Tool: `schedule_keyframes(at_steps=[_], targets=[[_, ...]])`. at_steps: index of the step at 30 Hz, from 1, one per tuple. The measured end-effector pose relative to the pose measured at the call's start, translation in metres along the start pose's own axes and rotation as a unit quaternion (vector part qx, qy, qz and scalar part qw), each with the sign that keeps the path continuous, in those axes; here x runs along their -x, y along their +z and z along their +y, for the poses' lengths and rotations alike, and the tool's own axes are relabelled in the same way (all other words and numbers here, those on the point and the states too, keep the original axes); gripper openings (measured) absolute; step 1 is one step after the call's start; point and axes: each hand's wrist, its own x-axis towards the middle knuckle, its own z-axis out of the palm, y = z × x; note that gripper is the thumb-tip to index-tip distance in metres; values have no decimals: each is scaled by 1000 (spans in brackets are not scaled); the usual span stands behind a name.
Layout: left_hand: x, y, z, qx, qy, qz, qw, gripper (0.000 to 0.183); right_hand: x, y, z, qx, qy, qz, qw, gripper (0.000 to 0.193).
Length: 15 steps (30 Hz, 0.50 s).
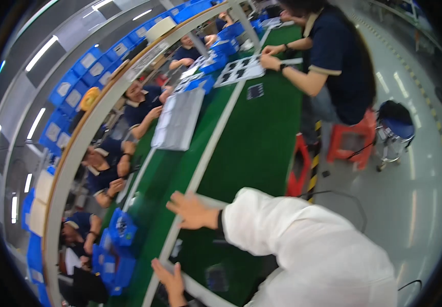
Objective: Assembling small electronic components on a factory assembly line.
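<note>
Right hand (193, 211) now, fingers spread, over the white strip (207, 153), contact hard to tell; left hand (170, 281), thumb held apart, fingers over it too; green table (251, 138) under both hands; blue bins (122, 271) left of the left hand

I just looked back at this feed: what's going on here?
The person's left hand and right hand are spread open by a long white strip on the green table; neither visibly holds anything. Farther along, a co-worker's hands are at a white tray of dark parts.
</note>
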Motion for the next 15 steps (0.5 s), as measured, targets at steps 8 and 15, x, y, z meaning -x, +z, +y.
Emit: schedule_keyframes(at_steps=[8,15], targets=[[-7,-32,38,-164,-97,-153,970,70,-8,26,-13,15,27,-256,966,62],[-4,-21,38,-118,-43,-149,981,63,-8,10,-7,50,50,-298,952,62]])
